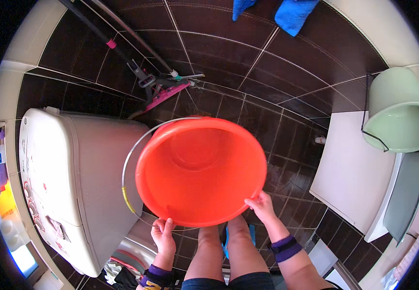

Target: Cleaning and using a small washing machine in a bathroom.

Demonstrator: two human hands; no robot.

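An orange-red plastic bucket (200, 159) is held up in front of me, tilted so that its hollow inside faces me. I see nothing in it. My left hand (163, 236) grips the near rim at the lower left, thumb over the edge. At the lower right of the rim, my right hand (261, 205) pinches it in the same way. The bucket's wire handle, with a yellow grip (128, 199), hangs loose around its left side. The fingers behind the rim are hidden.
A white washing machine (108, 179) stands at left. Floor squeegees or mops (166, 92) lean in the far left corner. At right, a pale green bucket (398, 116) lies on its side on a white surface (354, 164). Blue cloths (294, 14) hang on the far wall. The dark tiled floor (287, 179) looks wet.
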